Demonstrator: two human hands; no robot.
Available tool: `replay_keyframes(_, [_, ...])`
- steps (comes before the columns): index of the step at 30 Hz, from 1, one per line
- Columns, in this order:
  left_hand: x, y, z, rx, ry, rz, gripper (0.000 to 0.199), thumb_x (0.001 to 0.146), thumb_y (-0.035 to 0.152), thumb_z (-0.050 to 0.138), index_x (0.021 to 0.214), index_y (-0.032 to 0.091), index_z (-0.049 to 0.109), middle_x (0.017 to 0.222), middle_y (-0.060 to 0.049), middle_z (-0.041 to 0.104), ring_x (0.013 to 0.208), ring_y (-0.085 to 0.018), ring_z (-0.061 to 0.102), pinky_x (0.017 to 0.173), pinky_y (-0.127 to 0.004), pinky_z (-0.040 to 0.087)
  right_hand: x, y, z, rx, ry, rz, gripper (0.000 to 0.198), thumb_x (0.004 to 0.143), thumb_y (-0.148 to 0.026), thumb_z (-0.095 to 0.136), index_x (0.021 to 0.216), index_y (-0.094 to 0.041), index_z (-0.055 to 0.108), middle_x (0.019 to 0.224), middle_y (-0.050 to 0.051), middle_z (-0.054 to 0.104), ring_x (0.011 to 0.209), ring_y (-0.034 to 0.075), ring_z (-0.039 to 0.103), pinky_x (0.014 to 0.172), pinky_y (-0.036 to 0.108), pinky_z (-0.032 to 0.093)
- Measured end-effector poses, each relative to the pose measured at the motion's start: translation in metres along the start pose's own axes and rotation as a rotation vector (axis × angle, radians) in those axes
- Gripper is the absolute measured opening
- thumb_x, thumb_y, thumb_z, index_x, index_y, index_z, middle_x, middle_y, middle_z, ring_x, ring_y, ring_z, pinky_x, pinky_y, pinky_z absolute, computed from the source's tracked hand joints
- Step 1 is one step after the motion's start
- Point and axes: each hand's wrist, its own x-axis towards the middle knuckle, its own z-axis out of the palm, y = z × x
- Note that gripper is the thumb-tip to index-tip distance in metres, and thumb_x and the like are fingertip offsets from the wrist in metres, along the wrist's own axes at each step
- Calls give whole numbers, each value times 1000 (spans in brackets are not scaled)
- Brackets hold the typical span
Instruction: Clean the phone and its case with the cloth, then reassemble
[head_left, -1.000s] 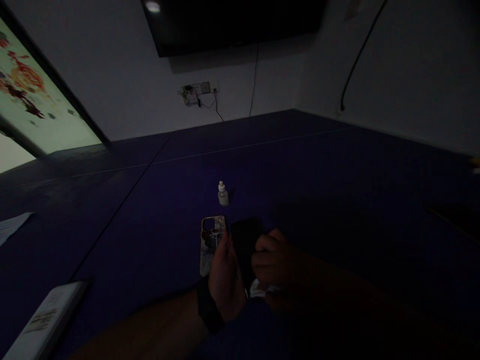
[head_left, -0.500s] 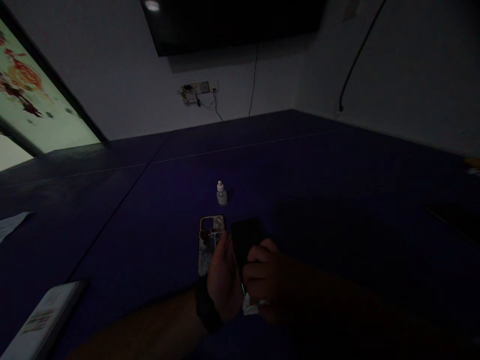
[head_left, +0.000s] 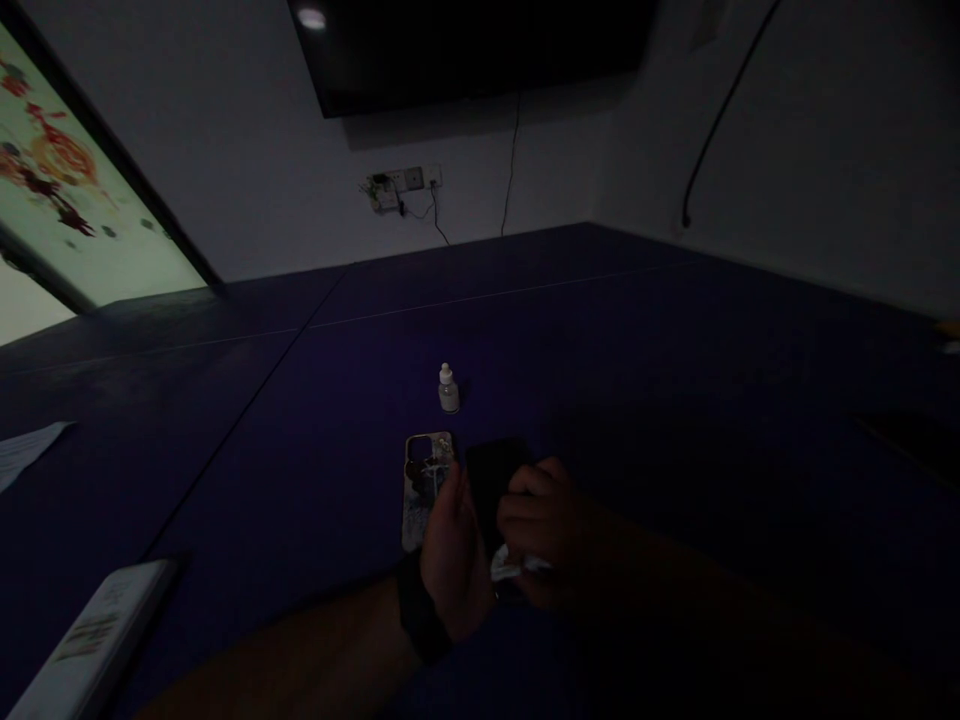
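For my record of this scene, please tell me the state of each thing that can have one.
Dark phone: held in left hand
White wipe: crumpled, in right hand, at the phone's lower end
Phone case: lying on the table, patterned side up
Small bottle: standing upright, cap on
Wall screen: dark, one bright reflection
White box-like item: lying down; open or shut, unclear

Can't make out any text here tbh, the small bottle (head_left: 448, 392), white box (head_left: 96, 632) and paper (head_left: 28, 452) are all too dim to read.
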Motion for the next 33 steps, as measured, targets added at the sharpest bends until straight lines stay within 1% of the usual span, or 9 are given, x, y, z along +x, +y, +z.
replay_keyframes(3, [1,-2,1,5,-28,-27,38,100,48,50,96,17,71,76,-1,59,69,-16,56,80,-31,48,-1,5,-2,74,2,-26,12,76,-22,70,77,-20,59,80,-2,62,90,19,48,78,37,22])
replay_keyframes(7, [0,-2,1,-16,-17,-66,38,101,48,49,96,17,71,78,-2,61,70,-17,58,78,-31,49,-3,5,-3,133,-70,-106,10,79,-24,70,77,-22,61,80,-4,64,93,20,48,82,38,21])
replay_keyframes(13, [0,-1,0,-69,-16,-29,39,102,45,49,88,17,71,66,2,53,61,-13,51,78,-30,49,-4,8,-5,34,73,43,7,81,-20,67,84,-20,61,86,-1,66,95,21,48,80,38,22])
replay_keyframes(16, [-1,0,0,-45,-39,-49,39,102,46,48,90,17,71,66,2,53,60,-13,50,78,-31,49,-4,8,-5,94,9,-5,10,78,-23,71,81,-21,61,83,-2,64,94,21,49,82,37,23])
replay_keyframes(19, [-2,1,0,-23,-28,-43,34,101,44,50,97,18,72,69,2,54,60,-14,50,79,-31,49,-1,4,-4,73,-9,-34,10,82,-24,72,84,-21,63,90,-3,67,95,20,49,81,37,22])
replay_keyframes(22, [-2,0,2,-39,-9,-22,31,101,42,51,100,19,72,72,2,55,60,-13,50,80,-31,49,1,3,-6,-11,70,64,4,89,-21,68,89,-20,64,96,-1,70,96,20,50,81,38,21])
replay_keyframes(25, [-1,0,2,-55,-24,-28,31,100,44,53,95,19,70,74,2,57,62,-13,51,81,-31,48,1,5,-11,-72,111,149,4,88,-19,65,84,-19,63,87,0,68,92,20,51,80,38,22])
replay_keyframes(30, [-1,1,-2,-24,-30,-44,29,97,45,58,99,19,70,73,1,57,69,-16,56,81,-32,48,3,3,-7,-51,-18,-56,9,85,-24,69,82,-20,61,87,-2,67,87,18,50,76,36,23])
replay_keyframes(33, [-1,0,-4,3,-25,-30,29,96,45,60,104,20,70,76,0,59,72,-17,58,79,-31,48,4,5,-5,-127,35,7,6,92,-25,66,89,-20,63,96,0,70,90,19,51,78,38,23])
